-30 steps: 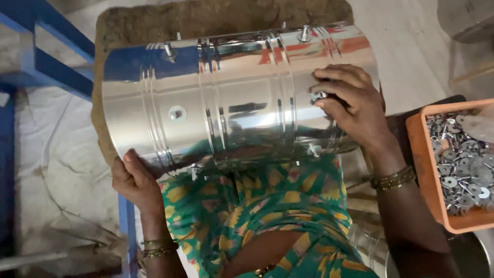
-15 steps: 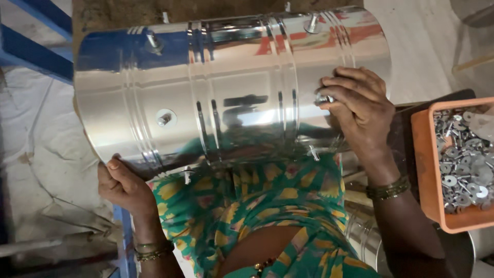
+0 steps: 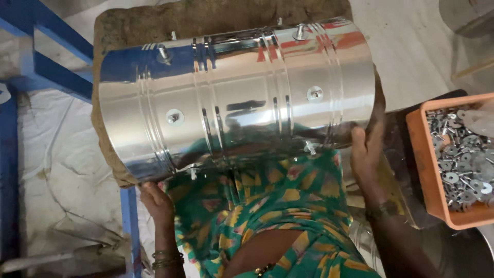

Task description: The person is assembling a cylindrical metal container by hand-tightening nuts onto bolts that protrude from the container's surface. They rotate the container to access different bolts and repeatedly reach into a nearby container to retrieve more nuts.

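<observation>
Two bare hands support a shiny steel drum [image 3: 236,98] that lies on its side across the person's lap. The left hand [image 3: 156,198] sits under the drum's lower left rim, fingers curled against the metal edge in a narrow grip. The right hand [image 3: 366,149] presses against the drum's lower right end, thumb up along the rim, palm on the end face; this grip is flat and holds the drum steady. Several small bolts [image 3: 315,93] with washers stud the drum wall, one near each end on the facing side and others along the top and bottom edges.

Behind the drum lies a brown padded mat [image 3: 216,18], its edge showing past the drum's left end. A blue metal frame [image 3: 46,56] stands at the left over a pale sheet-covered floor [image 3: 56,170].

At the right edge sits an orange plastic tray [image 3: 427,170], filled with loose grey washers and bolts [image 3: 460,154].
</observation>
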